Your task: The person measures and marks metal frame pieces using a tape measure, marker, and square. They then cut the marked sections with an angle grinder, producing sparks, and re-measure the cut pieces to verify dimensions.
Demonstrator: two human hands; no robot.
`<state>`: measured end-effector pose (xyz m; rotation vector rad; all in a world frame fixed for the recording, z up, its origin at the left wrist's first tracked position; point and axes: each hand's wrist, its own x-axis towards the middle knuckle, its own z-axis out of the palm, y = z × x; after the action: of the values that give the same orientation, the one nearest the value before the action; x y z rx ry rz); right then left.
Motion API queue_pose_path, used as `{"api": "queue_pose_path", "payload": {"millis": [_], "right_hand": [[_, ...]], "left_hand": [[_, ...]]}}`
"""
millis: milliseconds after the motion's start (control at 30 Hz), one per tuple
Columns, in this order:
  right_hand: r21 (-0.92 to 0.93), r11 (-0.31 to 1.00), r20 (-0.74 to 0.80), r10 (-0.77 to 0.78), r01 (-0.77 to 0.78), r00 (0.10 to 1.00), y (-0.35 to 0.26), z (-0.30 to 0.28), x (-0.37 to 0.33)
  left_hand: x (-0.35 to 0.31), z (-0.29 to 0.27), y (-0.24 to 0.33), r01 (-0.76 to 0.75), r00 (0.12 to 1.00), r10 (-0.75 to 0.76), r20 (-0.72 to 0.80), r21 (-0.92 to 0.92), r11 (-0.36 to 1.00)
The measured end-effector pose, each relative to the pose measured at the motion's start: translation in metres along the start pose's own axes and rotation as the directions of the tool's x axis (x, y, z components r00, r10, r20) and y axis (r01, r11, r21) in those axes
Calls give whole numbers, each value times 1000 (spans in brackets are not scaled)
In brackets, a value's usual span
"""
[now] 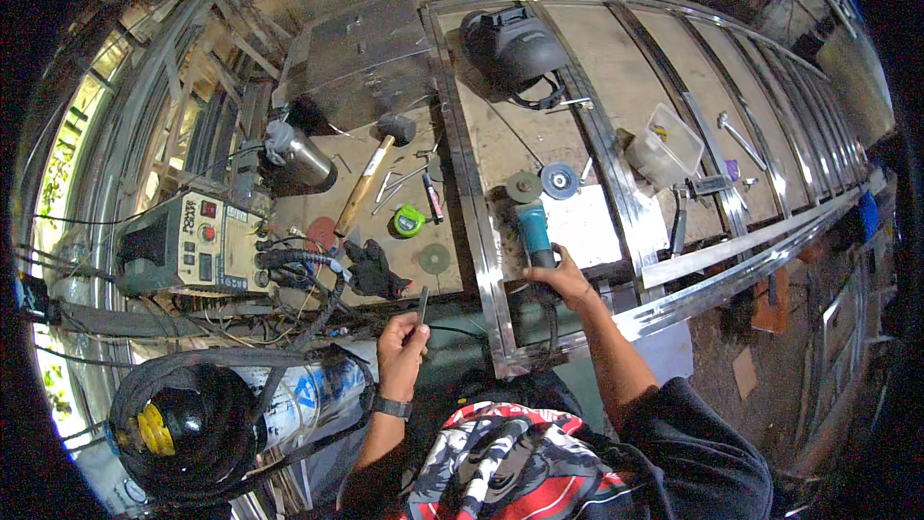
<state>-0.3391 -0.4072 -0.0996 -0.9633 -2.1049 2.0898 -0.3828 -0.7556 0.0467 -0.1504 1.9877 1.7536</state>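
Note:
My left hand (402, 351) is closed, pinching a short thin metal strip (423, 301) that points upward between thumb and fingers. My right hand (563, 277) wraps round the black rear end of a teal angle grinder (532, 227), which lies on the workbench inside a shiny metal frame (474, 202). Just beyond the grinder's head is a grey-brown disc (524, 187); whether it is fitted to the tool I cannot tell. A blue-rimmed disc (559, 180) lies to its right. The grinder's cord runs back toward my body.
Left of the frame lie a mallet (366, 183), a green tape measure (408, 221), a marker (432, 198) and black gloves (375, 270). A welding machine (197, 246) and gas cylinder (298, 395) stand at left. A welding helmet (515, 48), plastic tub (664, 149) and hammer (741, 143) lie farther off.

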Motion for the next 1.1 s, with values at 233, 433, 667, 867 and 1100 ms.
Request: {"api": "queue_pose_path", "payload": {"millis": [233, 433, 667, 867, 1100], "right_hand": [[-517, 834, -193, -331, 191, 924, -15, 13, -19], [-684, 721, -191, -325, 112, 926, -3, 32, -16], [-526, 836, -242, -319, 152, 916, -25, 18, -60], [358, 919, -15, -170, 164, 985, -62, -49, -186], [681, 732, 92, -81, -3, 992, -75, -194, -244]], "left_hand": [[20, 40, 20, -62, 981, 59, 186, 8, 998], [1, 90, 63, -77, 947, 72, 313, 4, 997], [-29, 159, 77, -105, 897, 117, 426, -52, 993], [-66, 229, 85, -83, 897, 172, 406, -227, 970], [-104, 370, 76, 49, 870, 170, 463, -424, 904]]}}
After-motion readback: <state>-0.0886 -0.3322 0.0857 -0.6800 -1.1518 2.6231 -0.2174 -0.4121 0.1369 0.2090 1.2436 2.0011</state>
